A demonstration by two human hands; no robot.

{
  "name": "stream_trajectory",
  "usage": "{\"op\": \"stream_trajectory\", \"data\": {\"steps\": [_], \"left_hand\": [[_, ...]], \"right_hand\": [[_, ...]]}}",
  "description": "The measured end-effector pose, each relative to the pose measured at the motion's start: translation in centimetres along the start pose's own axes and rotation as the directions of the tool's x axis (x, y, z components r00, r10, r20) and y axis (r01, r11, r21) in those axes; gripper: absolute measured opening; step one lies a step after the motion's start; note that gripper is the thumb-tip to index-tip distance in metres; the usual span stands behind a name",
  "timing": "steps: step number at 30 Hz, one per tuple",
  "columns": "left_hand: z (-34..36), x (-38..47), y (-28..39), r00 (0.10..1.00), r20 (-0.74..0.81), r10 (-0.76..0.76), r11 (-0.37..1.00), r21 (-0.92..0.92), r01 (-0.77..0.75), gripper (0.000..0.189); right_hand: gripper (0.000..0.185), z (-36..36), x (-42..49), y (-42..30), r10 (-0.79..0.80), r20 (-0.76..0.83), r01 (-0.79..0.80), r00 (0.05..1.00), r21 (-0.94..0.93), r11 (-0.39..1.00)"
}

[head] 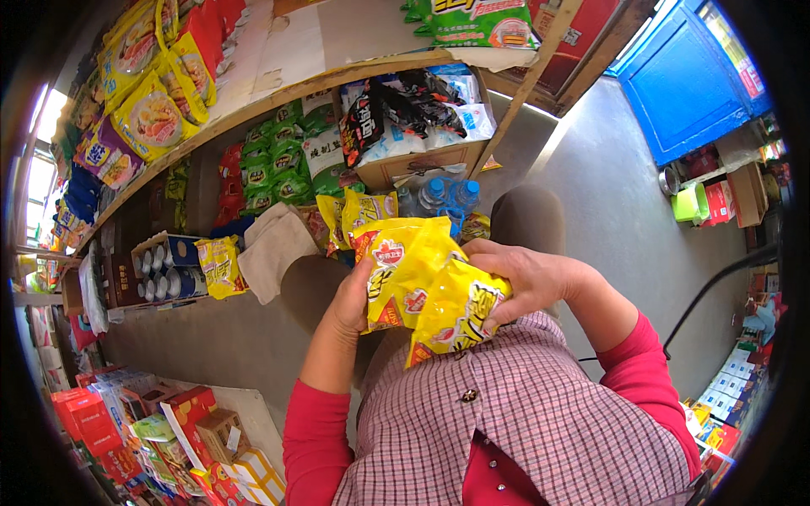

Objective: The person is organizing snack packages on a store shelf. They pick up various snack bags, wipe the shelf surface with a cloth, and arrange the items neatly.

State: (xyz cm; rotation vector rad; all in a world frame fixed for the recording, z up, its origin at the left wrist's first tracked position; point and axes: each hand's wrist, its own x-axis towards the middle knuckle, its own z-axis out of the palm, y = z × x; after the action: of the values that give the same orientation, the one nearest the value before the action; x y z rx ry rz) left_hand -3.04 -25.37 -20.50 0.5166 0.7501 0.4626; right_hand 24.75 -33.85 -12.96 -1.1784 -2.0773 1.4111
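Observation:
Several yellow plastic food packets (405,269) are bunched together in front of my lap. My left hand (354,296) grips the left edge of the bunch, its thumb on the front. From the right, my right hand (528,278) clasps the nearer yellow packet (459,310), which overlaps the others and tilts. Behind the bunch, more yellow packets (364,212) stand on the lower shelf beside capped plastic water bottles (446,193). One further yellow packet (220,267) leans at the shelf's edge on the left, next to a beige cloth (276,250).
A wooden shelf edge (329,82) spans the front, with noodle packets (155,117) on top. Below it are green bags (275,158), a cardboard box (405,169) of bagged goods and a tray of cans (168,272). Stacked boxes (221,436) lie behind left; a blue door (690,82) stands right.

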Motion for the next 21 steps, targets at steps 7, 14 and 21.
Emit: {"op": "stream_trajectory", "data": {"steps": [7, 14, 21], "left_hand": [[-3.9, 1.9, -1.9, 0.991, -0.094, 0.091, 0.97, -0.219, -0.11, 0.062], [-0.1, 3.6, -2.1, 0.986, 0.021, 0.167, 0.978, -0.127, -0.163, 0.058], [-2.2, 1.8, -2.4, 0.992, 0.104, 0.074, 0.997, -0.032, -0.071, 0.057]], "right_hand": [[0.079, 3.1, -3.2, 5.2, 0.299, -0.246, 0.016, 0.922, 0.796, 0.605], [0.075, 4.7, 1.7, 3.6, 0.193, -0.329, 0.186, 0.924, 0.83, 0.526], [0.087, 5.8, 2.6, 4.1, 0.028, -0.339, 0.182, 0.94, 0.573, 0.799]]}}
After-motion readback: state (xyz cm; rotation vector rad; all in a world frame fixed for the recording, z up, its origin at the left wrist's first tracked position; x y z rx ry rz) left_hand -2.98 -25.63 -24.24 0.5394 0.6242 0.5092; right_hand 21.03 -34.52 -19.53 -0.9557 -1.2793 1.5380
